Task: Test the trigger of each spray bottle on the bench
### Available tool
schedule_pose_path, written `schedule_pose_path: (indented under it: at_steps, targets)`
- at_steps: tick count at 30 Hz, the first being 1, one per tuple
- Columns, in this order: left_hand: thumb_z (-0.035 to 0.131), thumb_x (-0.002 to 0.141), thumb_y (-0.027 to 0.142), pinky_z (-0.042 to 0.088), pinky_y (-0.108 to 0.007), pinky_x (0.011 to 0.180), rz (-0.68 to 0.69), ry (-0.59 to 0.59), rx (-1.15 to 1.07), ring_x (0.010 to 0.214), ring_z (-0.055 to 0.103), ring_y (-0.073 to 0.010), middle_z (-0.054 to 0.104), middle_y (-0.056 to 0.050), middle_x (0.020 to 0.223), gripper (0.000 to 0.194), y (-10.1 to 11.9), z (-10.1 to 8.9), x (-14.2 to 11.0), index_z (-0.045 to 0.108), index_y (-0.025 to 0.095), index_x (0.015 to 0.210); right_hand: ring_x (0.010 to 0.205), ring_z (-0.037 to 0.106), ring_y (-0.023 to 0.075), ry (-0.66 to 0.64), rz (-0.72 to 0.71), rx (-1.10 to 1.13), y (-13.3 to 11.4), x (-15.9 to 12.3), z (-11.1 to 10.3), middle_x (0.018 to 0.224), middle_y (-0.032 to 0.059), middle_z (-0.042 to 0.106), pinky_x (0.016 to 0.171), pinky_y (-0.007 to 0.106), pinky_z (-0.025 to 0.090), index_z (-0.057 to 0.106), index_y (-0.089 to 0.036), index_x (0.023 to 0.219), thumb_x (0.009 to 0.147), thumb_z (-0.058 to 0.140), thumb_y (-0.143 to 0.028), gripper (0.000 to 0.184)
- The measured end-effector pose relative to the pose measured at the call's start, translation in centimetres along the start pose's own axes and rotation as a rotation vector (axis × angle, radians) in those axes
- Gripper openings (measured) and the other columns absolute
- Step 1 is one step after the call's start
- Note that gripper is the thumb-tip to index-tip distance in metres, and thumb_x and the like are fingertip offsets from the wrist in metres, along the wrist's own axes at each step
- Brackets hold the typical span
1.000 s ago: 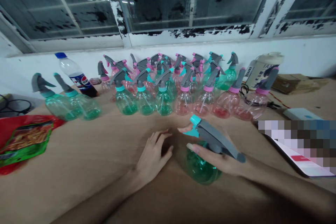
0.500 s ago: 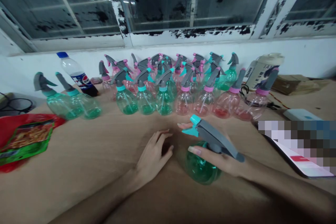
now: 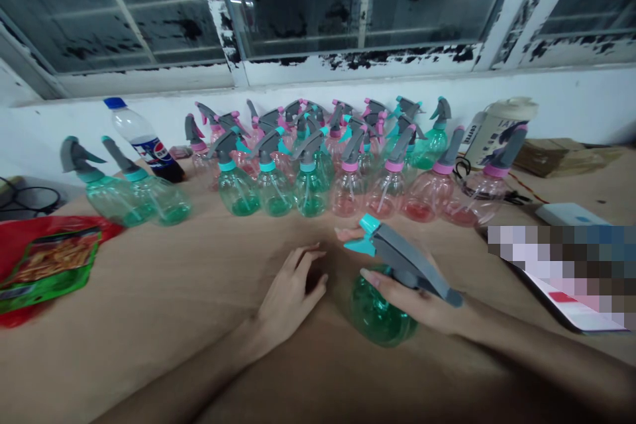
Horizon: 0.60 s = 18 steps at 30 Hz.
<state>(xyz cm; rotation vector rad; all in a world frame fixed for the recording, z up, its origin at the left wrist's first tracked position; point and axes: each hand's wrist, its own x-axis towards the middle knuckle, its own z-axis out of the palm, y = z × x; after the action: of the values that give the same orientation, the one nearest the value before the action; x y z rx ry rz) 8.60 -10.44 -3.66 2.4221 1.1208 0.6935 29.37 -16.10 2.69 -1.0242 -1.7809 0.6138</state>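
A green spray bottle [image 3: 380,318] with a grey and turquoise trigger head stands close in front of me. My right hand [image 3: 417,301] is wrapped round it just under the head, the thumb on the near side and a fingertip showing beyond the turquoise trigger. The other right fingers are hidden behind the bottle. To its left, my left hand [image 3: 293,288] rests on the tabletop [image 3: 199,285], fingers loosely curved and the thumb apart, with nothing in it. A gap separates this hand from the bottle.
Several green bottles [image 3: 312,195] and pink bottles [image 3: 348,199] line the back. At left are two green bottles [image 3: 169,202], a cola bottle [image 3: 144,139] and a red-green snack bag [image 3: 54,265]. A partly blurred tablet or phone [image 3: 571,298] lies right, near a white box [image 3: 571,213].
My right thumb has slid slightly up and to the right on the spray bottle. The left hand and the bottle stay in place.
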Motion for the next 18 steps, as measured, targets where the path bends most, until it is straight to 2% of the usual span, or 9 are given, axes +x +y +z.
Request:
schedule_pose_path:
  at_steps: [4, 9, 11, 13, 16, 18]
  targets:
    - [0.05, 0.088, 0.019, 0.041, -0.046, 0.101, -0.002, -0.005, 0.003, 0.119, 0.05, -0.0243, 0.052, -0.007, 0.125, 0.029, 0.06, -0.03, 0.05, 0.05, 0.022, 0.117, 0.091, 0.065, 0.0186, 0.009, -0.042, -0.012, -0.2, 0.03, -0.07, 0.1, 0.0016, 0.067, 0.081, 0.033, 0.053, 0.061, -0.028, 0.105, 0.08, 0.055, -0.019, 0.027]
    - [0.051, 0.087, 0.019, 0.043, -0.045, 0.1, 0.009, 0.005, 0.008, 0.118, 0.051, -0.0246, 0.053, -0.007, 0.125, 0.029, 0.04, -0.04, 0.06, 0.052, 0.022, 0.115, 0.066, 0.064, 0.0155, 0.039, -0.084, -0.082, -0.6, 0.0, -0.17, 0.072, -0.0015, 0.065, 0.06, 0.028, 0.053, 0.06, -0.026, 0.081, 0.082, 0.058, -0.025, 0.003]
    - [0.051, 0.087, 0.019, 0.043, -0.045, 0.099, 0.016, 0.001, 0.005, 0.118, 0.051, -0.0246, 0.052, -0.008, 0.125, 0.028, -0.01, 0.01, 0.04, 0.052, 0.022, 0.115, 0.068, 0.064, 0.0156, 0.053, -0.076, -0.093, -0.58, 0.0, -0.15, 0.072, -0.0015, 0.065, 0.061, 0.028, 0.053, 0.06, -0.025, 0.08, 0.081, 0.06, -0.027, 0.002]
    - [0.051, 0.087, 0.019, 0.043, -0.045, 0.1, 0.018, 0.001, 0.002, 0.119, 0.051, -0.0247, 0.052, -0.008, 0.125, 0.027, -0.07, 0.07, 0.02, 0.052, 0.022, 0.114, 0.078, 0.066, 0.0172, 0.031, -0.068, -0.084, -0.43, -0.01, -0.08, 0.084, 0.0002, 0.068, 0.069, 0.029, 0.054, 0.062, -0.026, 0.089, 0.081, 0.061, -0.029, 0.009]
    - [0.051, 0.088, 0.019, 0.042, -0.046, 0.101, 0.021, 0.01, 0.004, 0.119, 0.05, -0.0246, 0.053, -0.008, 0.125, 0.027, -0.14, 0.15, 0.0, 0.052, 0.022, 0.114, 0.09, 0.065, 0.0189, -0.006, -0.057, -0.04, -0.27, -0.08, 0.04, 0.103, 0.0027, 0.068, 0.079, 0.032, 0.054, 0.059, -0.027, 0.111, 0.08, 0.061, -0.029, 0.03]
    - [0.051, 0.087, 0.018, 0.042, -0.046, 0.1, 0.026, 0.015, 0.004, 0.118, 0.051, -0.0243, 0.053, -0.008, 0.125, 0.027, -0.16, 0.16, -0.01, 0.052, 0.022, 0.115, 0.092, 0.065, 0.0201, 0.009, -0.042, -0.077, -0.32, -0.13, 0.1, 0.103, 0.0037, 0.067, 0.079, 0.033, 0.054, 0.056, -0.027, 0.117, 0.08, 0.061, -0.03, 0.037]
